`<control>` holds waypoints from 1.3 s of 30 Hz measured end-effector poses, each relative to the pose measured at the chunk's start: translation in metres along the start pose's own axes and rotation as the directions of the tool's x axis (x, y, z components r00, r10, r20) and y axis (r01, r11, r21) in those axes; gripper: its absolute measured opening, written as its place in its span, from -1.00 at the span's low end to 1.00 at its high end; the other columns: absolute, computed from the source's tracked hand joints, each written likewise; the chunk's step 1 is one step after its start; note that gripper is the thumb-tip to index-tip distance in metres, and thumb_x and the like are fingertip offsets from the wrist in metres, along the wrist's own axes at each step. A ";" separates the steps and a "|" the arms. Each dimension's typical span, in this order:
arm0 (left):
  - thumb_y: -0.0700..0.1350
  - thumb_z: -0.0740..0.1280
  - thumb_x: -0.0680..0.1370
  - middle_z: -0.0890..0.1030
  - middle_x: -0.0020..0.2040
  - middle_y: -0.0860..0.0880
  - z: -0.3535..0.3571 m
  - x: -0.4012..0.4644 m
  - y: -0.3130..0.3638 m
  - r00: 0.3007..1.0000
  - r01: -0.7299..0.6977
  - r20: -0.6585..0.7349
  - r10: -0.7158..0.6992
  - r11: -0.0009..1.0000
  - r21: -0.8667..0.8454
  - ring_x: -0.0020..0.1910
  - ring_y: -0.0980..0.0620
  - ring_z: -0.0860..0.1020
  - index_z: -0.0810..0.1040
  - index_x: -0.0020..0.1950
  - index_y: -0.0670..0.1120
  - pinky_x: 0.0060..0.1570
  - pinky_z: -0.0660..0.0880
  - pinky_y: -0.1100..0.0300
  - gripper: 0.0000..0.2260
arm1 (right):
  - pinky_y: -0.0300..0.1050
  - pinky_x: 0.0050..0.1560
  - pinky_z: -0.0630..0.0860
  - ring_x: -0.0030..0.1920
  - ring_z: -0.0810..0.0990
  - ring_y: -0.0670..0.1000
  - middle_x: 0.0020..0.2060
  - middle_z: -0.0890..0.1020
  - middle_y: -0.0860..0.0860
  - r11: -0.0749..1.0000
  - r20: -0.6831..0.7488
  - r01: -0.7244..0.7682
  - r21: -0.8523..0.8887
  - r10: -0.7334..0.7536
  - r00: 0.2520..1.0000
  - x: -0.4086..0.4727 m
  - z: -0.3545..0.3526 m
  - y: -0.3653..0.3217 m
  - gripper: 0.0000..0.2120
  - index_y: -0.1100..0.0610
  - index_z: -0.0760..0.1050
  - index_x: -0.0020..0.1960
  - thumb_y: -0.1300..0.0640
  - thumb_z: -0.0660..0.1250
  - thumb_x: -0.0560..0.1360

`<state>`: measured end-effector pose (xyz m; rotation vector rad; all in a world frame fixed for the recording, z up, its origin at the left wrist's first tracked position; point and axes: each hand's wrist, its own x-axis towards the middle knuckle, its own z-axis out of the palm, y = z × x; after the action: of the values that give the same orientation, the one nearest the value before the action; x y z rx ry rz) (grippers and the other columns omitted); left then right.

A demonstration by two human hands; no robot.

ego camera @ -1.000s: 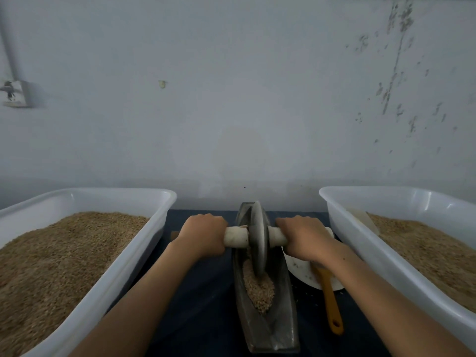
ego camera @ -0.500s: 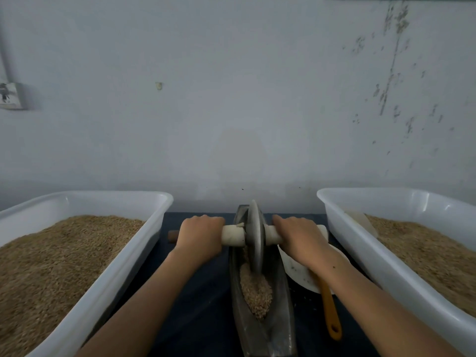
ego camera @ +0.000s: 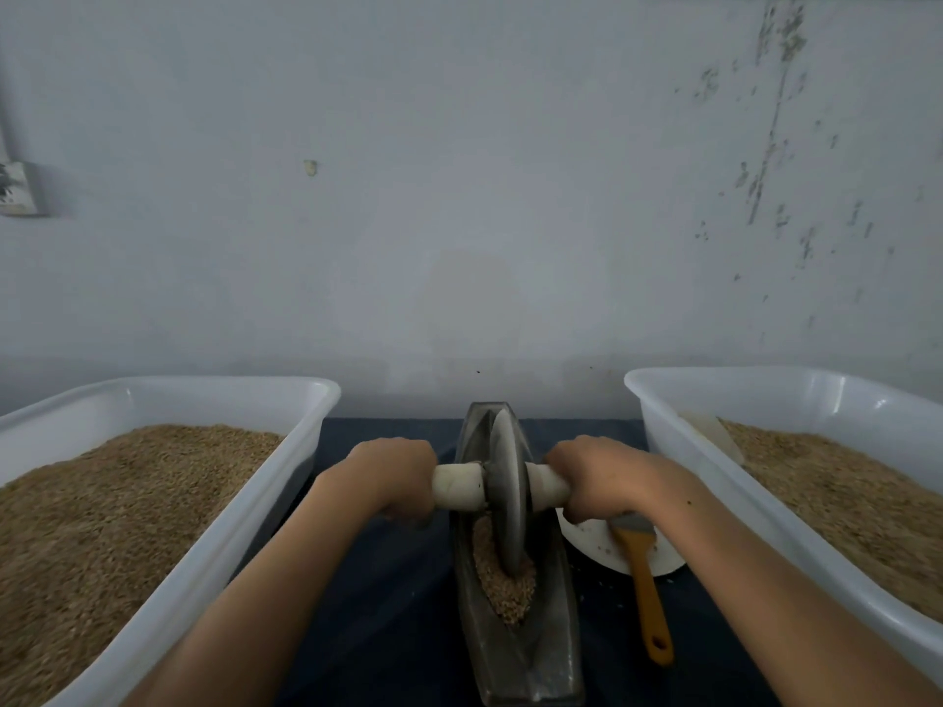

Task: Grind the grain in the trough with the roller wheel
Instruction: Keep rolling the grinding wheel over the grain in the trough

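We have both hands on the roller wheel [ego camera: 507,489], a thin grey metal disc on a pale wooden axle that runs crosswise through its middle. Our left hand [ego camera: 393,474] is clenched around the axle on one side of the disc and our right hand [ego camera: 602,477] is clenched around it on the other, each just beside the disc. The wheel stands upright in the long, boat-shaped dark metal trough [ego camera: 520,650], which lies lengthwise away from us on the dark blue cloth of the table [ego camera: 388,604]. The disc's lower edge is bedded in the small heap of tan grain [ego camera: 502,579] gathered in the trough's channel.

We judge the wheel to be heavy and rigid, so its own weight should do much of the crushing. The axle is the only sensible hold, gripped evenly on both sides so the narrow disc stays vertical and does not tip against the trough walls. The grain is loose and could spill over the rim if the wheel is driven too fast.

A white plastic tub [ego camera: 168,400] of grain sits to the left, another [ego camera: 765,385] to the right. A white plate [ego camera: 592,543] with an orange-handled brush [ego camera: 645,589] lies just beside the trough.
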<state>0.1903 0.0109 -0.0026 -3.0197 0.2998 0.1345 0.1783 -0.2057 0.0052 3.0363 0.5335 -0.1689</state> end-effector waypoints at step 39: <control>-0.04 0.45 0.36 0.58 -0.34 0.07 0.000 0.001 -0.004 0.997 -0.022 0.069 0.025 0.999 -0.046 -0.34 0.11 0.55 0.54 -0.13 0.00 -0.29 0.42 0.23 -0.84 | -0.22 -0.40 0.34 -0.27 0.53 -0.01 -0.20 0.57 0.02 0.999 0.008 -0.027 -0.018 0.027 1.000 -0.001 -0.001 -0.001 -0.82 0.13 0.46 -0.02 0.17 0.39 0.42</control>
<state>0.1915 0.0144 -0.0027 -3.0489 0.3309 0.2511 0.1777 -0.2052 0.0065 3.0219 0.4908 -0.1750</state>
